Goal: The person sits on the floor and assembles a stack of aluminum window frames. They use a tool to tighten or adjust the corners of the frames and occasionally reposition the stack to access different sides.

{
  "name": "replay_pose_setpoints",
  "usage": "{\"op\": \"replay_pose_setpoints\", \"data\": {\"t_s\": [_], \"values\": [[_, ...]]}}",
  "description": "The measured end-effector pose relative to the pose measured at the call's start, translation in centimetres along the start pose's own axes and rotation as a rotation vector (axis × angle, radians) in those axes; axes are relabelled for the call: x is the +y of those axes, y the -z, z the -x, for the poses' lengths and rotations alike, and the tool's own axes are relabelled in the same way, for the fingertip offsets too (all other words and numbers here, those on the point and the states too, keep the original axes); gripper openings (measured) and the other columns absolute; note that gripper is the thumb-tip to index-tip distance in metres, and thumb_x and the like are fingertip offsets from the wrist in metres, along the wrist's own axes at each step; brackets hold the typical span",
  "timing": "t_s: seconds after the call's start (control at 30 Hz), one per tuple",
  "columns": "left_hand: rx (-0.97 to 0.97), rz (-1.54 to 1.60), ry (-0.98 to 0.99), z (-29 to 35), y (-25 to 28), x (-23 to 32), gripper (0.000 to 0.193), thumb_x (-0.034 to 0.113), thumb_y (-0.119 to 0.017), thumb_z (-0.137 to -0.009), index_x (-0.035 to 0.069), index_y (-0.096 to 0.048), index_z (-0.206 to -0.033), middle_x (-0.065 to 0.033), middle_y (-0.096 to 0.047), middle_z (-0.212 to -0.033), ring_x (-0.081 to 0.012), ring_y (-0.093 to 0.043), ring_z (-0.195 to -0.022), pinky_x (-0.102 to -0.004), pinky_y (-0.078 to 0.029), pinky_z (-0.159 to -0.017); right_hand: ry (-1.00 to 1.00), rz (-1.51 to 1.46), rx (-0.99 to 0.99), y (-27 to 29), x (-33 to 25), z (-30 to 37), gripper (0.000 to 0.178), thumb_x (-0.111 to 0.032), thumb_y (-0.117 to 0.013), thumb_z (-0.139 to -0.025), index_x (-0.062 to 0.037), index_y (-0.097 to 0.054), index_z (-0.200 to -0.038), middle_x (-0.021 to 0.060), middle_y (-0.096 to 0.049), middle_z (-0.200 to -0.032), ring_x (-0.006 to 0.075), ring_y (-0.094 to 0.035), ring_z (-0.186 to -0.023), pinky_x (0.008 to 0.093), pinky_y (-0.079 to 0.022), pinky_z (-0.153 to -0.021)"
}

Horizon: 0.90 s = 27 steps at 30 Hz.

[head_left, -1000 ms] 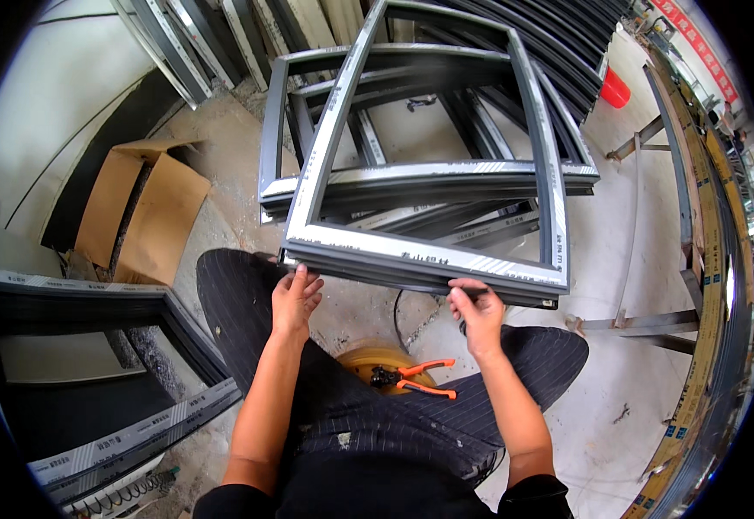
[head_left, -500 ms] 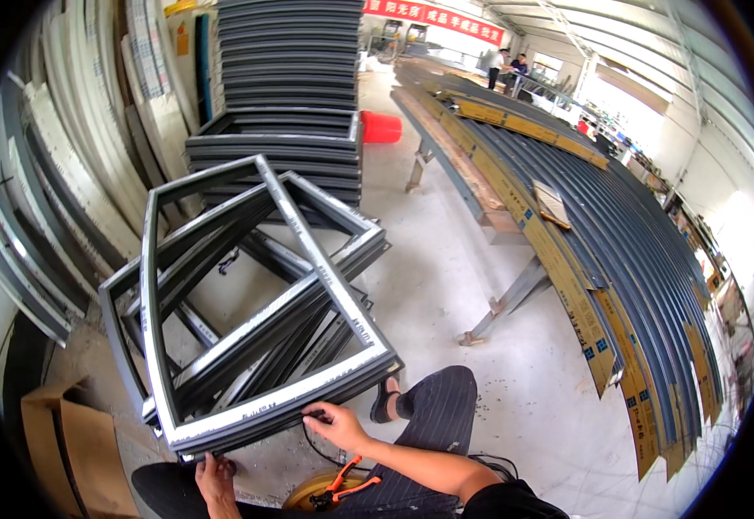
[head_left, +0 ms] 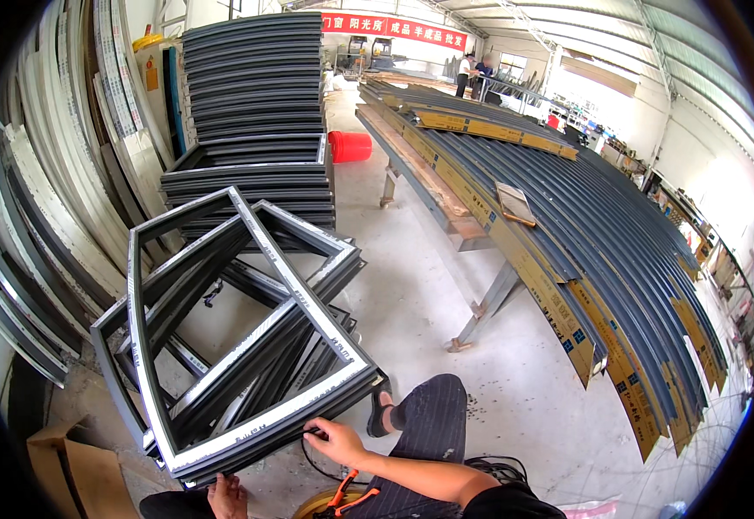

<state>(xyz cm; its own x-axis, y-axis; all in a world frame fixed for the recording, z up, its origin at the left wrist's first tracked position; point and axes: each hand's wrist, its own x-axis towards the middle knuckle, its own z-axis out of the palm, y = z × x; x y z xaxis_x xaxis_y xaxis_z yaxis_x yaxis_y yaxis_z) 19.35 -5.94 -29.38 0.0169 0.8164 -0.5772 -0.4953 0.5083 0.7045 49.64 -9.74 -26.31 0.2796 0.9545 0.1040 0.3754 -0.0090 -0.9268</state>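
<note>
One dark frame with a pale-filmed face (head_left: pixel 282 413) lies topmost and askew on a pile (head_left: pixel 110 346) at the near left, its near edge at the person's hands. The left hand (head_left: pixel 227 497) and the right hand (head_left: pixel 335 443) both have bent fingers at that edge; whether either truly grips cannot be told. To the right, an open strip of floor (head_left: pixel 411 285) runs from near to far, bounded by the long rack of dark profiles (head_left: pixel 584 208). Counted: one cardboard box (head_left: pixel 93 471) near left, one orange-handled tool (head_left: pixel 340 500) near, one red bucket (head_left: pixel 350 146) beside one tall stack (head_left: pixel 256 78) farther off, two people (head_left: pixel 463 76) far away.
</note>
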Motion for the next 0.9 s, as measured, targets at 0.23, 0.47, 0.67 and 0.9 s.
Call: {"op": "replay_pose_setpoints", "data": {"t_s": [0.23,0.47,0.67,0.9], "values": [[-0.107,-0.049,-0.044,-1.1,0.0,-1.6,0.025,0.019,-0.068,-0.088,0.009,-0.053,-0.106,-0.0047,-0.061,-0.085,-0.0179,-0.056,-0.075,-0.0360,-0.045,-0.062,-0.023,0.153,-0.012,0.7,-0.7,0.0,0.026,-0.035,-0.062,-0.088,-0.0131,-0.064,-0.102,0.0090,-0.067,-0.078,0.0260,-0.065,-0.070,0.0352,-0.048,-0.059],[-0.011,-0.026,0.118,-0.6,-2.9,-2.0,0.042,0.027,-0.065,-0.090,0.011,-0.045,-0.123,-0.0099,-0.055,-0.112,-0.0232,-0.050,-0.102,-0.0414,-0.041,-0.084,-0.019,0.166,-0.007,0.9,-0.6,0.1,0.026,-0.033,-0.064,-0.088,-0.0132,-0.066,-0.104,0.0083,-0.065,-0.073,0.0226,-0.061,-0.063,0.0325,-0.045,-0.055],[0.027,-0.001,0.035,-2.4,-1.9,-3.9,0.021,0.025,-0.065,-0.090,0.008,-0.055,-0.094,-0.0059,-0.062,-0.074,-0.0168,-0.059,-0.064,-0.0277,-0.045,-0.056,0.035,0.137,0.044,0.7,-0.4,0.3,0.025,-0.031,-0.064,-0.088,-0.0126,-0.066,-0.105,0.0092,-0.065,-0.075,0.0220,-0.063,-0.065,0.0321,-0.046,-0.057],[-0.032,-0.044,0.065,-4.5,-2.2,-5.5,0.021,0.021,-0.067,-0.089,0.002,-0.057,-0.085,-0.0106,-0.063,-0.075,-0.0208,-0.061,-0.069,-0.0336,-0.048,-0.059,-0.005,0.150,0.045,0.4,-0.5,0.5,0.027,-0.031,-0.064,-0.089,-0.0114,-0.061,-0.108,0.0096,-0.064,-0.076,0.0234,-0.063,-0.066,0.0328,-0.047,-0.058]]}}
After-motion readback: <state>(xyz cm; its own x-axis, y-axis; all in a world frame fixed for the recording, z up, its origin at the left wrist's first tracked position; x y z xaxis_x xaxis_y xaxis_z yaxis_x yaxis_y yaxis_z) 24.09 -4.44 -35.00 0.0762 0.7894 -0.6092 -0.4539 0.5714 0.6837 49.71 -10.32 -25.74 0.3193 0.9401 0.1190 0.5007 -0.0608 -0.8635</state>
